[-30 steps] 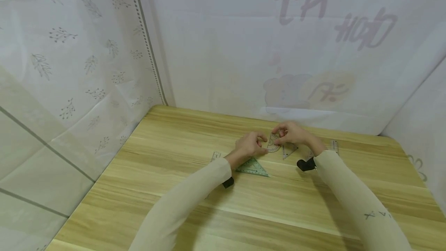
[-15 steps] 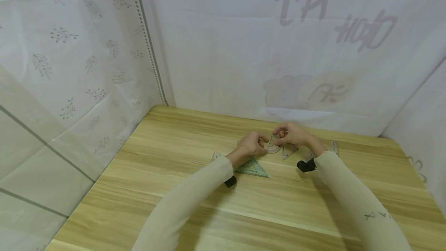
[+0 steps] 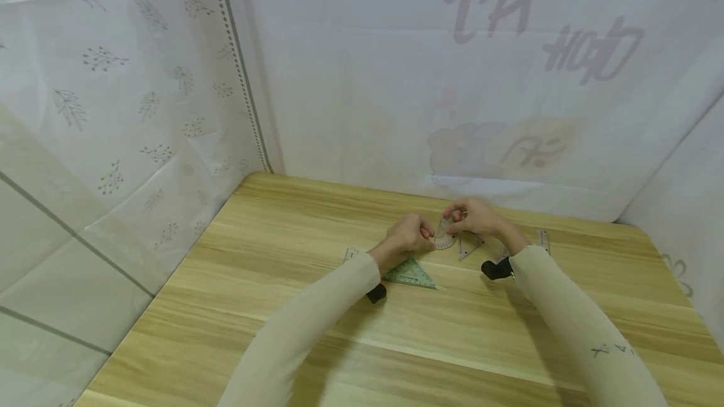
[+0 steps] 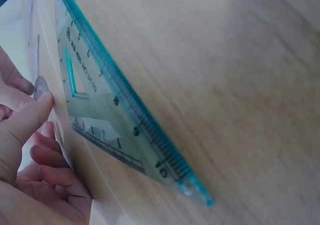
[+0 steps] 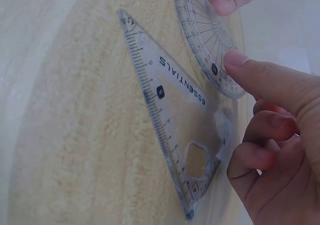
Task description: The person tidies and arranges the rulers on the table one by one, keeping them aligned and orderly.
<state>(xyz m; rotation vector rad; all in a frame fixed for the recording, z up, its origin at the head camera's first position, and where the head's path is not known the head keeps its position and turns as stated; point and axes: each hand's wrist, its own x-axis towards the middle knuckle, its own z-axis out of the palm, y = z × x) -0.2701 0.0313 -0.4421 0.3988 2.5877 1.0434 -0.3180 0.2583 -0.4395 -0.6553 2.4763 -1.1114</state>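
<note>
Left hand point(image 3: 408, 233): pinches clear plastic semicircular protractor point(image 5: 206, 40)
Right hand point(image 3: 476, 217): pinches it too
Clear plastic triangle point(image 5: 181, 87): just beside

In the head view, the left arm point(image 3: 317, 313) hides part of the green set square point(image 3: 411, 274) and a clear piece point(image 3: 350, 253); the right hand point(image 3: 477, 217) covers some of the protractor point(image 3: 444, 242), its marks unreadably small. The near edge of the table point(image 3: 430, 338) is cut off.

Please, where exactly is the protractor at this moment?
In the head view, the protractor is right of centre, towards the far edge of the table, between the left hand and the right hand, just left of a clear set square.
</note>
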